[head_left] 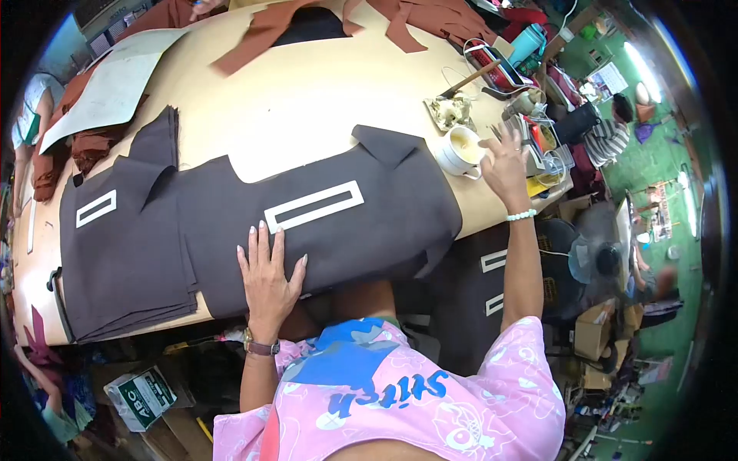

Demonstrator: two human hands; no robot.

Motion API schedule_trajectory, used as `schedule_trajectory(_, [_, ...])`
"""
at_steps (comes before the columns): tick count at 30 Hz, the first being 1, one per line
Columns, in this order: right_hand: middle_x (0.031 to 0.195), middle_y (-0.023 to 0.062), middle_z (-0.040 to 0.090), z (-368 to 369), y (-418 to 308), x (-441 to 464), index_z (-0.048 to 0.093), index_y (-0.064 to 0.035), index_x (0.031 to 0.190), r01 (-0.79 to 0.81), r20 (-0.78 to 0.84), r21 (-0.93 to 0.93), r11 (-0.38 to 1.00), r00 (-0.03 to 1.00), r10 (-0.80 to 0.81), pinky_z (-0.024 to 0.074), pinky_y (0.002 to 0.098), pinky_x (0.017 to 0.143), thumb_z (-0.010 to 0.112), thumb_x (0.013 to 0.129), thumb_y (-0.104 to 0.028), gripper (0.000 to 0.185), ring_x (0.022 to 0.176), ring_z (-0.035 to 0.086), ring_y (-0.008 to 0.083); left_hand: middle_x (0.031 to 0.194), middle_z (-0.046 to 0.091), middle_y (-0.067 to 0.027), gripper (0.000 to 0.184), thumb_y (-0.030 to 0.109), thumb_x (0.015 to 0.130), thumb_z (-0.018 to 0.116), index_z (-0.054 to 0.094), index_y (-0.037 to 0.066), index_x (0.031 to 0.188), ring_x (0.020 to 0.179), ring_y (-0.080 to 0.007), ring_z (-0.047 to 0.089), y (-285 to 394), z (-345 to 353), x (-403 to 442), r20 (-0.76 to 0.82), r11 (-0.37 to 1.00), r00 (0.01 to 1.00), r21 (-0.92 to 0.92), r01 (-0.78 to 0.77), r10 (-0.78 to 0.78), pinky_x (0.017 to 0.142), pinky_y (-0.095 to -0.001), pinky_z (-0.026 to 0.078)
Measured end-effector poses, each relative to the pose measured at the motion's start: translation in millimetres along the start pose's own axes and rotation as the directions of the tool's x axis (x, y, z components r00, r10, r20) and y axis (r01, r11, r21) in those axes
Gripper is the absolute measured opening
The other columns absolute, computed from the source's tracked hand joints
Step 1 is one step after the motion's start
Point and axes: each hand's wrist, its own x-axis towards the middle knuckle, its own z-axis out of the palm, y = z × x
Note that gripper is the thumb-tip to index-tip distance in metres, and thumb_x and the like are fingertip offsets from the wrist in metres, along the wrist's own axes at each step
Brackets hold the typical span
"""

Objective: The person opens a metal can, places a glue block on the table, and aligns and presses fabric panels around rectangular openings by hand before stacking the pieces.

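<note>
My left hand (267,280) lies flat with fingers spread on a dark grey-brown fabric panel (323,253). Its fingertips are beside a white rectangular frame-shaped strip (314,206) that lies on the panel. A smaller white frame strip (96,208) sits on the layered dark fabric pieces (127,261) farther left. My right hand (506,170) is raised at the table's right side, close to a white mug (459,156) with a cream-coloured content. Its fingers are apart, and I see nothing held in them. The panel's right corner is folded over.
Rust-coloured cloth (430,23) lies along the far edge, with a pale sheet (115,84) at the far left. A turquoise bottle (528,42) and a messy glue-stained block (450,110) stand near the mug. More dark fabric with white frames (494,261) hangs below the edge. Other people are nearby.
</note>
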Motion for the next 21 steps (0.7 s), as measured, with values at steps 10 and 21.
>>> schedule_trajectory(10, [0.133,0.0169,0.041,-22.7,-47.1,-19.2,0.067,-0.0131,0.094,0.202,0.098,-0.049,0.978,0.976,-0.197,0.0234,0.0589,0.102,0.054,0.071,-0.005,0.027,0.128,0.030,0.0398,0.139,0.035,-0.0207,0.057,0.033,0.082,0.060,0.046,0.004,0.129,0.130,-0.0359,0.030,-3.4,1.4,-1.2,-0.027,1.000,0.999,-0.021,-0.019,0.018,0.104,-0.0545,0.021])
schedule_trajectory(21, [0.137,0.0229,0.033,14.8,-176.9,-67.2,0.060,-0.0157,0.114,0.309,0.044,0.609,0.730,0.906,-0.421,0.0211,0.0589,0.103,0.045,0.072,0.003,0.049,0.129,0.028,0.0434,0.137,0.036,-0.0223,0.057,0.036,0.083,0.058,0.045,0.004,0.129,0.129,-0.0368,0.030,-7.2,2.4,-1.9,-0.048,0.998,0.998,-0.056,-0.034,0.031,0.104,-0.0552,0.021])
